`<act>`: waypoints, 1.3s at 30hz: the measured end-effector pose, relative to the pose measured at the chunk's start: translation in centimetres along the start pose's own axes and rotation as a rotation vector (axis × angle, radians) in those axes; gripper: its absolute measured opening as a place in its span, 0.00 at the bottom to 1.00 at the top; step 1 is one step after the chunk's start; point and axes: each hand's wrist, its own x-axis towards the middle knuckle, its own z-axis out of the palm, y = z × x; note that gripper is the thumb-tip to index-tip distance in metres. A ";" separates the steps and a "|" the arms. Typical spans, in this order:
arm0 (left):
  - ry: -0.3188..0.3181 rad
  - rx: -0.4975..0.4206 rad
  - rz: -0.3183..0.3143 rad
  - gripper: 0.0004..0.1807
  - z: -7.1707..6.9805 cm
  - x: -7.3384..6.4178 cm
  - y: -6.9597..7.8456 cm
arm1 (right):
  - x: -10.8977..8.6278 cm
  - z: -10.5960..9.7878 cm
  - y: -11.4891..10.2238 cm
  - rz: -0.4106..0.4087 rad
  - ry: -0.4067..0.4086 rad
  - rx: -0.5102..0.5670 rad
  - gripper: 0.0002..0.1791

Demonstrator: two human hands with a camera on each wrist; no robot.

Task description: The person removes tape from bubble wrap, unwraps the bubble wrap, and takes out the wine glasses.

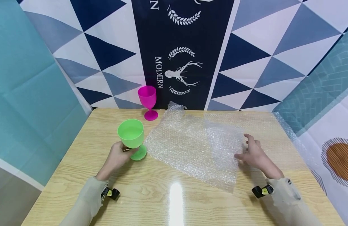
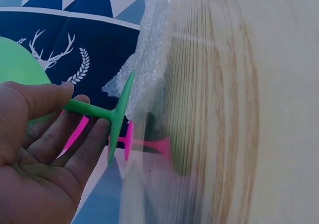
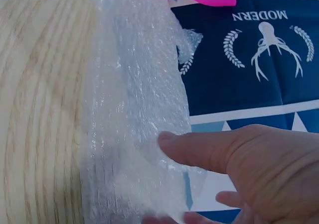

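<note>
My left hand (image 1: 119, 155) grips a green plastic goblet (image 1: 131, 133) by its stem, with thumb and fingers curled round it. The goblet is nearly upright, its round foot (image 2: 122, 117) close over the tabletop. A sheet of clear bubble wrap (image 1: 188, 150) lies across the middle of the table, with a folded-over layer at its right part. My right hand (image 1: 254, 153) hovers at the right edge of that layer, thumb and fingers spread. Its thumb (image 3: 194, 149) overlaps the wrap in the right wrist view, and nothing is gripped there.
A magenta goblet (image 1: 147, 100) stands upright at the back of the wooden table (image 1: 140, 197), against the patterned wall cloth (image 1: 185, 40). More bubble wrap (image 1: 275, 138) spreads to the right and over the table's right edge. A teal cloth (image 1: 35, 78) hangs on the left.
</note>
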 end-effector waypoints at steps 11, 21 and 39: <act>0.006 -0.007 0.010 0.17 0.0 0.2 0.0 | 0.5 2.2 -0.1 -0.239 0.100 -0.142 0.23; 0.013 -0.014 0.001 0.17 -0.1 0.6 -0.4 | 0.7 2.7 -0.9 -0.350 0.035 -0.267 0.10; 0.050 0.027 0.002 0.16 -0.1 1.3 -1.5 | 0.0 2.9 -0.3 -0.326 -0.018 -0.197 0.15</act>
